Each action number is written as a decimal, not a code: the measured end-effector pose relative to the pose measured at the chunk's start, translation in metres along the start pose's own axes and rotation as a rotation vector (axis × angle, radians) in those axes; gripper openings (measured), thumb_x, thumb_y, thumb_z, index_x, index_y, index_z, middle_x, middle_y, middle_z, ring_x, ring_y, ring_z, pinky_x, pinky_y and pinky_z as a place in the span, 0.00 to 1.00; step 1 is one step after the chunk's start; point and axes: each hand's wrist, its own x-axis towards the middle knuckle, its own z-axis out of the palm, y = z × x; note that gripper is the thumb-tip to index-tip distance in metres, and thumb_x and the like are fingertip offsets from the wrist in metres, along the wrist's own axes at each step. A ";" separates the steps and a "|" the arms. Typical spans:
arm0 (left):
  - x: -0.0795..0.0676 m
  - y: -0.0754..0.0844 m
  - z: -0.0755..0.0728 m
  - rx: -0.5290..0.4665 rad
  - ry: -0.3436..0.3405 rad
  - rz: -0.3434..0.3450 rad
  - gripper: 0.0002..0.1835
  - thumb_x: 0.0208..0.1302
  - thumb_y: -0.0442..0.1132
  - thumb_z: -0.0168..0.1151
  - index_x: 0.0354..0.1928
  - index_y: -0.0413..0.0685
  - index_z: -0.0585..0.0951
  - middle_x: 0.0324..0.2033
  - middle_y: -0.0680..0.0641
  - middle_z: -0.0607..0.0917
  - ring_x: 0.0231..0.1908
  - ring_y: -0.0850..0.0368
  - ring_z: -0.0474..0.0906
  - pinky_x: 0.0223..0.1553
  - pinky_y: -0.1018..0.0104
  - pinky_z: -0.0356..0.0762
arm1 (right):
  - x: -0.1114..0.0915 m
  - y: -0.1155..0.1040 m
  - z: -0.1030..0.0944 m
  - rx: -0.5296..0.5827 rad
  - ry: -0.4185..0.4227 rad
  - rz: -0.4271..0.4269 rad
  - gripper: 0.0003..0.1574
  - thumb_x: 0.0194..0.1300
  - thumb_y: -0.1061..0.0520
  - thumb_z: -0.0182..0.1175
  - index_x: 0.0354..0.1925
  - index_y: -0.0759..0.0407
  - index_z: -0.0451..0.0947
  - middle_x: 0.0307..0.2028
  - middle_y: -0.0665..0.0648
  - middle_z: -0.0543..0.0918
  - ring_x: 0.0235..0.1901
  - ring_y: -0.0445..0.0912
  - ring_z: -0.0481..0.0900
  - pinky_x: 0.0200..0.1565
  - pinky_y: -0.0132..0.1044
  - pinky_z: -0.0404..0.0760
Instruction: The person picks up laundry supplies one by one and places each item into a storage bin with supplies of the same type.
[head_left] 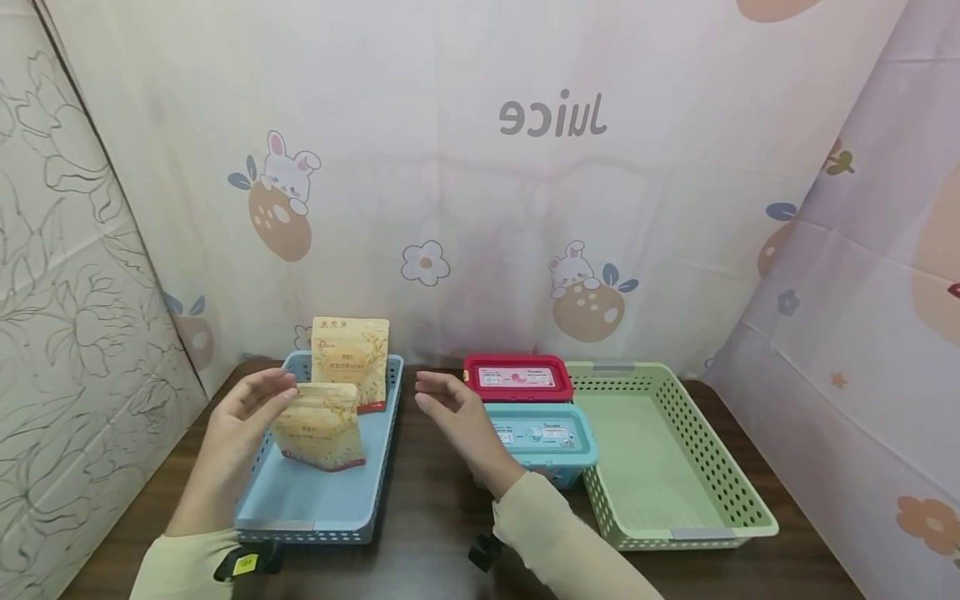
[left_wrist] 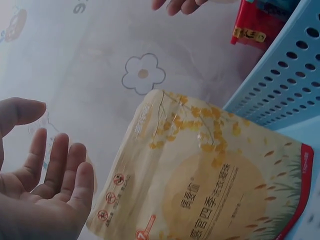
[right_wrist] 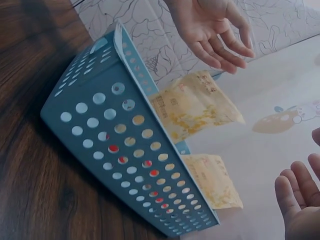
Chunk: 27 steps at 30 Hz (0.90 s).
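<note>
Two cream-yellow pouches with red bottom edges stand upright in the blue basket (head_left: 307, 500); the rear pouch (head_left: 352, 354) leans at the far end, the front pouch (head_left: 318, 433) is nearer. My left hand (head_left: 243, 412) hovers at the front pouch's upper left, fingers loosely bent, nothing in them; in the left wrist view a gap shows between the hand (left_wrist: 52, 185) and the pouch (left_wrist: 200, 170). My right hand (head_left: 465, 425) is raised between the blue basket and the boxes, fingers relaxed and holding nothing. It overlaps the teal box (head_left: 558, 433) in the head view.
A red box (head_left: 517, 379) sits behind the teal one, both with labelled lids. To their right lies a green basket (head_left: 637, 450) with perforated walls. All stand on a dark wooden table (head_left: 427, 533). Printed curtains (head_left: 480, 208) rise behind and at both sides.
</note>
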 end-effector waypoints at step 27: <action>-0.013 -0.011 0.069 0.022 -0.281 -0.137 0.24 0.68 0.42 0.67 0.62 0.41 0.74 0.57 0.42 0.79 0.56 0.52 0.77 0.50 0.53 0.81 | -0.032 0.015 -0.060 -0.066 0.096 0.102 0.30 0.67 0.46 0.67 0.64 0.49 0.75 0.58 0.51 0.81 0.59 0.48 0.75 0.58 0.47 0.79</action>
